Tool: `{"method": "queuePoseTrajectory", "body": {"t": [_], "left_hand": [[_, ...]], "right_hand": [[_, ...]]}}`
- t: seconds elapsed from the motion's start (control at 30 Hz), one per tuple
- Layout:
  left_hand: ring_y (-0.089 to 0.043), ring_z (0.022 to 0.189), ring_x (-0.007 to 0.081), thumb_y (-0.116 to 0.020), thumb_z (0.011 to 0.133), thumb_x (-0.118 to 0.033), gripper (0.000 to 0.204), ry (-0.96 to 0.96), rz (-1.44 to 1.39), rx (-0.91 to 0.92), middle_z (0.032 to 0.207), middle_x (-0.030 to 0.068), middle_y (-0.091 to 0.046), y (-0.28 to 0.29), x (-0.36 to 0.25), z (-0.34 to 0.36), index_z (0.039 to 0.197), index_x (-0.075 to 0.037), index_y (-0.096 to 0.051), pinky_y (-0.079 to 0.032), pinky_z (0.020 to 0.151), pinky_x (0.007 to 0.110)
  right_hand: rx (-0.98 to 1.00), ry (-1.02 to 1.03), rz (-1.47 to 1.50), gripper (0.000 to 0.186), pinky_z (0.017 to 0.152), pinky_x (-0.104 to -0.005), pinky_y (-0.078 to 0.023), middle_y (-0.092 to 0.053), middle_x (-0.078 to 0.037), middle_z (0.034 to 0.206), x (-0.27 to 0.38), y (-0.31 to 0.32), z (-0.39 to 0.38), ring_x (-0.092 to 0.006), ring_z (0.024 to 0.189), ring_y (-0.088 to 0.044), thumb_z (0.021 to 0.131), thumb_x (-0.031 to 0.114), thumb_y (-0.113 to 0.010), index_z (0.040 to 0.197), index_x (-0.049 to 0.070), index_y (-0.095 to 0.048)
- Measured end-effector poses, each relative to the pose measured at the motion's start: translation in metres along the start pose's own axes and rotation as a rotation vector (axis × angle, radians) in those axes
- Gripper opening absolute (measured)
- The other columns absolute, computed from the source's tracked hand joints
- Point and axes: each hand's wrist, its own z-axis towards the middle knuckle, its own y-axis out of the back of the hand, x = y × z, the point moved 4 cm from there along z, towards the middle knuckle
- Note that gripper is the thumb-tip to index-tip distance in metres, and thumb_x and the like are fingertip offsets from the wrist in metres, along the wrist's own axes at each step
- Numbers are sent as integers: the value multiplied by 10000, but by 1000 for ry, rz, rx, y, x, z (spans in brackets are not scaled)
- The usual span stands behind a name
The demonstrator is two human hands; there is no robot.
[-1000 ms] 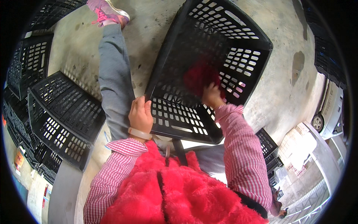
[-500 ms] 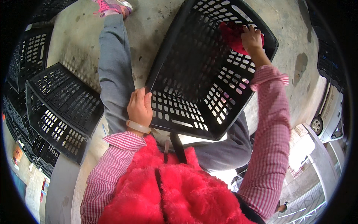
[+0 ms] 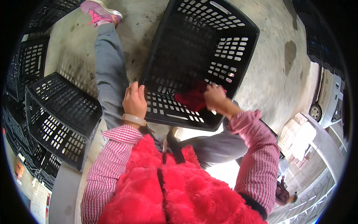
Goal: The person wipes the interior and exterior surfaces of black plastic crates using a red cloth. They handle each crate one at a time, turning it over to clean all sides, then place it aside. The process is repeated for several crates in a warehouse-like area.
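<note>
A large black plastic crate [image 3: 179, 56] with slotted walls tilts in front of me, its open side facing me. Its near left edge is in my left hand [image 3: 135, 100], the fingers close together at the rim and partly hidden. My right hand [image 3: 218, 100] is inside the crate at the near right corner, closed on a dark red cloth [image 3: 191, 98]. The cloth lies bunched against the near wall, and both it and the hand are slightly blurred.
More black slotted crates [image 3: 61, 115] stand stacked at the left. My outstretched leg [image 3: 110, 63] runs along the crate's left side. Stained concrete floor [image 3: 276, 48] lies around. At the far right are a parked vehicle [image 3: 328, 99] and another person [image 3: 283, 194].
My right hand has brought the red cloth from the crate's far right corner to the near right one. The crate has shifted slightly left in view; my left hand stays at its edge.
</note>
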Motion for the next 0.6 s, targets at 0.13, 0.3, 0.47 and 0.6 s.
{"method": "queuePoseTrajectory", "body": {"t": [0.13,0.3,0.47,0.6], "left_hand": [[-563,866,401,-457,938,-219,253,-3,12,-1,942,201,-593,0,1,0,1041,2,-525,-461,718,431],[-563,864,407,-454,939,-224,262,27,-8,17,937,210,-593,0,1,0,1039,7,-530,-461,722,435],[-568,863,378,-475,923,-227,245,3,14,-14,927,189,-599,1,-1,0,1018,-7,-529,-472,706,431],[-561,853,388,-477,922,-221,240,-1,-4,-15,915,198,-589,2,-2,0,1017,-5,-523,-465,705,439]], "right_hand": [[-351,-364,-179,218,777,-398,-447,-559,-91,1053,-124,76,15,-263,1027,-503,730,164,-588,916,109,-688],[-779,-597,-124,320,823,-419,-424,-520,-119,1131,-188,113,-7,-291,1059,-475,745,154,-563,1059,131,-621],[-376,-308,55,241,736,-412,-445,-520,-177,1084,-62,35,-16,-336,1019,-483,697,167,-589,924,105,-640],[249,105,297,391,865,-420,-476,-559,-189,1139,39,-14,-6,-356,1066,-533,653,172,-615,1025,60,-658]]}}
